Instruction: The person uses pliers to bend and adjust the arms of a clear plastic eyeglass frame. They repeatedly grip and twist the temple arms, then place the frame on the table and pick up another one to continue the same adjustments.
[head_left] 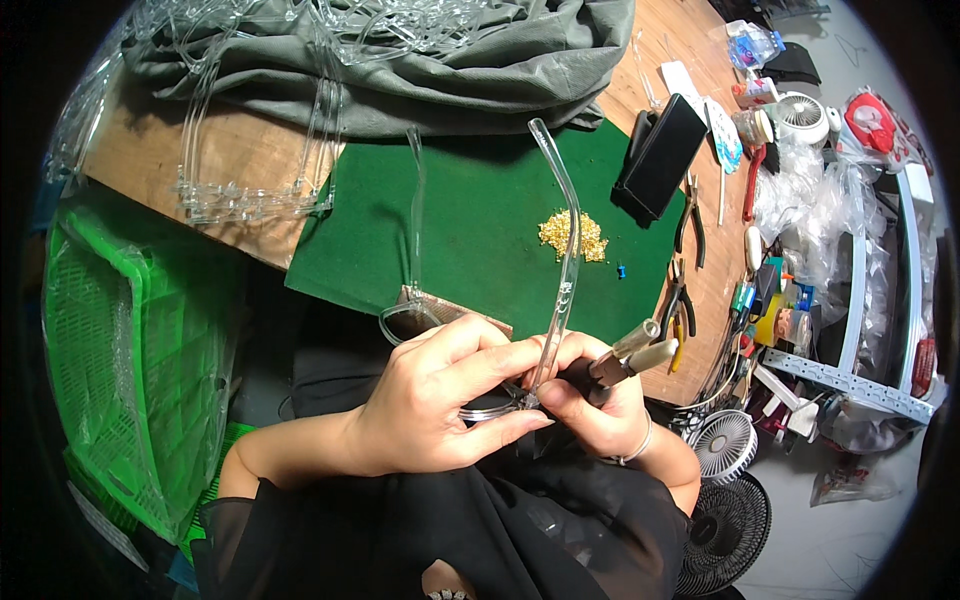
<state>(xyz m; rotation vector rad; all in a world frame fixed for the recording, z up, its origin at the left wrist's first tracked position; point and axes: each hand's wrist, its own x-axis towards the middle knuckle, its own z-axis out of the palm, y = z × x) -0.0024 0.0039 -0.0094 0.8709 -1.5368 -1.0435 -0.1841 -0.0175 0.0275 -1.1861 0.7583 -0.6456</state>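
A clear plastic eyeglass frame (562,290) is held over the near edge of a green mat (480,220), its two temples pointing away from me. My left hand (435,395) is closed on the frame, thumb and fingers pinching near the right-hand hinge. My right hand (595,405) meets it there, closed round a pair of pliers (630,358) whose two pale handle ends stick out to the right. Its thumb lies close to the same hinge. Fingers hide the tool's tip. A heap of tiny gold-coloured parts (573,238) lies on the mat beyond, with a small blue piece (621,271) beside it.
Many clear frames (255,200) lie on a grey cloth (400,95) and the wooden table at the far left. A black phone (660,155) and several pliers (690,225) lie right of the mat. A green crate (130,370) stands left; fans (722,445) stand at right.
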